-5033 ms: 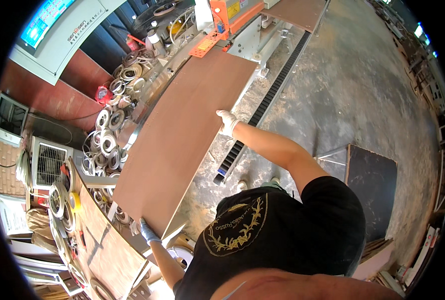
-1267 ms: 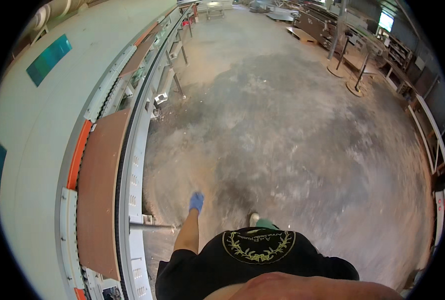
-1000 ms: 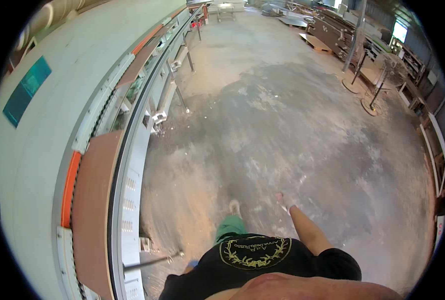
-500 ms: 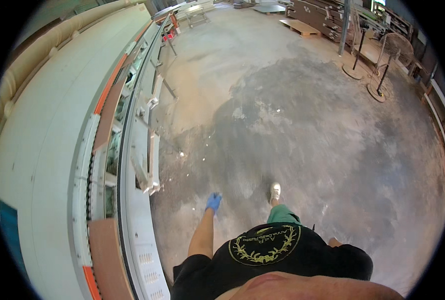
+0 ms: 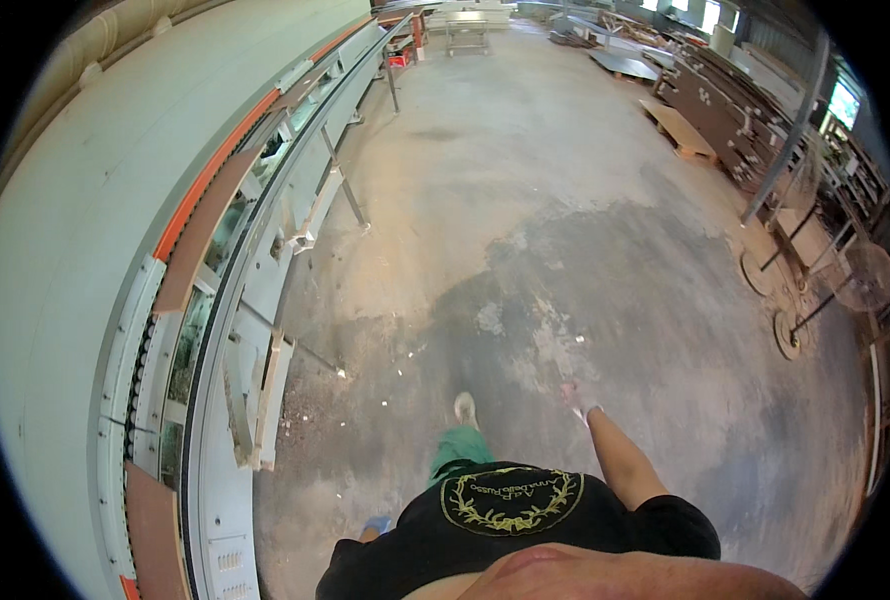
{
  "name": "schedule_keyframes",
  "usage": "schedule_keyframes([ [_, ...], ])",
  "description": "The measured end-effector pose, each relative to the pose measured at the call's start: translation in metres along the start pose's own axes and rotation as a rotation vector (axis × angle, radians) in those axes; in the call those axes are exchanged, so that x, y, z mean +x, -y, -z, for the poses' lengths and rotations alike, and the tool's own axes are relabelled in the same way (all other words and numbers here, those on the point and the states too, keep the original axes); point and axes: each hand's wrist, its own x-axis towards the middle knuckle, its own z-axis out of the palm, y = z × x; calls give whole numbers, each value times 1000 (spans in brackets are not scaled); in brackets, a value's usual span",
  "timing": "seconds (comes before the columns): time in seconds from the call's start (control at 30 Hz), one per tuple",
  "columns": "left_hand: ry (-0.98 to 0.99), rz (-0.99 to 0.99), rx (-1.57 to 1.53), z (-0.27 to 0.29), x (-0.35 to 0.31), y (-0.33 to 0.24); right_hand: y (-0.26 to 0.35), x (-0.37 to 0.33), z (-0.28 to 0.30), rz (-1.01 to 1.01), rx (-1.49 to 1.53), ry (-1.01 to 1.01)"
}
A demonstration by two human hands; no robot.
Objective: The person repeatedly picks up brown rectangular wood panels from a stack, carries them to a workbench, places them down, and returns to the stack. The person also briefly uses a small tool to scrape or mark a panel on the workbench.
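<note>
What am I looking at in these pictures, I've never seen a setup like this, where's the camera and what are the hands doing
You're looking down from a head-worn fisheye camera, so straight edges bend. There is no robot, just the person wearing it. The blue-gloved left hand shows beside the black T-shirt, partly hidden, so I can't tell whether it holds anything. The right hand is blurred over the concrete floor, with nothing visibly held. To the left runs a long pale-green machine, with brown panels lying along it.
</note>
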Motion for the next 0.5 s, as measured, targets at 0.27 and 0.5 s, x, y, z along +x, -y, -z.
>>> schedule_keyframes([
  [0.27,-87,-107,118,232,139,-229,51,215,-5,180,-202,-25],
  [0.5,-369,-687,-254,446,299,-637,38,227,79,-523,-229,163],
])
